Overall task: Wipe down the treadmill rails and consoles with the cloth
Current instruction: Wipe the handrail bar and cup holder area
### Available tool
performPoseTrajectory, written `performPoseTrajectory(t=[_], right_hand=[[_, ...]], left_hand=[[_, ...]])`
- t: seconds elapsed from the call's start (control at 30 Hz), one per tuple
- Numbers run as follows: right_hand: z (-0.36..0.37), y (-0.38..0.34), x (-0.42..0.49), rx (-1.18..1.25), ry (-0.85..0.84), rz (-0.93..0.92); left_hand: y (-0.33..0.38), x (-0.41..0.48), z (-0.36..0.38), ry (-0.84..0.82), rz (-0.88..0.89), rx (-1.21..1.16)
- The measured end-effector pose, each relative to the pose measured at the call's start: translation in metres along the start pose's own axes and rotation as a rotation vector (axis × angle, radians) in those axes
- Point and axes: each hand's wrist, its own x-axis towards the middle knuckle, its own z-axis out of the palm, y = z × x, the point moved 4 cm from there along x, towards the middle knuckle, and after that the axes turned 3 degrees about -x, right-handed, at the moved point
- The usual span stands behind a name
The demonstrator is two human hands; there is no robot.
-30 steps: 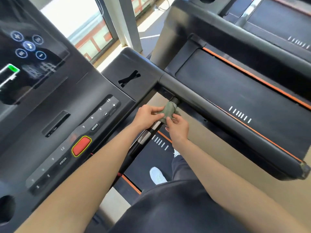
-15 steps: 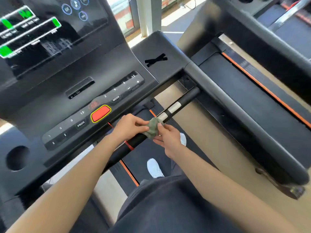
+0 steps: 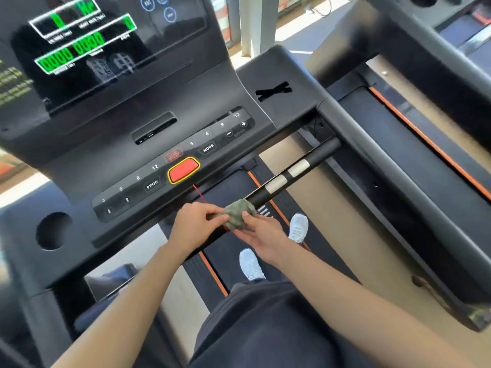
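A green cloth (image 3: 237, 214) is bunched around the black crossbar (image 3: 287, 173) below the console (image 3: 132, 144). My left hand (image 3: 195, 225) grips the bar with its fingers against the cloth's left side. My right hand (image 3: 261, 235) holds the cloth from the near side, thumb on top of it. The bar runs up and right, with two silver sensor bands bare beyond the cloth. The console carries a lit green display, a row of buttons and a red stop button (image 3: 183, 170).
The right side rail (image 3: 393, 181) runs from the console toward the lower right. A cup hole (image 3: 54, 231) sits in the console's left wing. My white shoes (image 3: 299, 227) stand on the black belt. A second treadmill (image 3: 438, 49) stands to the right.
Both hands and the cloth have slid down the crossbar toward the left, away from its right end, baring the two silver bands. My view has swung left onto the console.
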Motion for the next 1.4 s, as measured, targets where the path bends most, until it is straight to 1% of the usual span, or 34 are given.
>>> performPoseTrajectory(t=[0.13,0.33,0.4,0.53,0.63,0.8,0.9,1.0,1.13,1.23,1.3,1.4], right_hand=[[-0.012,-0.010,0.003,0.041,0.071,-0.039],[-0.034,-0.043,0.008,0.090,0.193,-0.126],[-0.044,-0.056,0.012,0.115,0.243,-0.153],[-0.064,-0.082,0.020,0.163,0.334,-0.167],[-0.073,-0.107,0.022,0.202,0.354,-0.179],[-0.091,-0.149,0.023,0.300,0.439,-0.221],[-0.099,-0.166,0.028,0.298,0.452,-0.260],[-0.104,-0.178,0.029,0.306,0.499,-0.307],[-0.109,-0.193,0.029,0.309,0.566,-0.370],[-0.111,-0.193,0.031,0.298,0.584,-0.407],[-0.108,-0.187,0.032,0.274,0.551,-0.419],[-0.099,-0.175,0.028,0.199,0.471,-0.381]], left_hand=[[0.021,0.009,0.012,0.062,0.090,0.048],[0.055,0.042,0.030,0.089,0.103,0.021],[0.068,0.057,0.038,0.086,0.103,-0.029],[0.089,0.086,0.054,0.027,0.054,-0.092],[0.107,0.108,0.064,-0.024,0.079,-0.130],[0.142,0.142,0.077,-0.072,0.108,-0.175],[0.167,0.162,0.085,-0.100,0.153,-0.167],[0.187,0.181,0.091,-0.136,0.186,-0.143],[0.203,0.199,0.097,-0.167,0.200,-0.195],[0.206,0.203,0.100,-0.171,0.181,-0.250],[0.203,0.198,0.099,-0.192,0.165,-0.274],[0.189,0.186,0.094,-0.198,0.186,-0.193]])
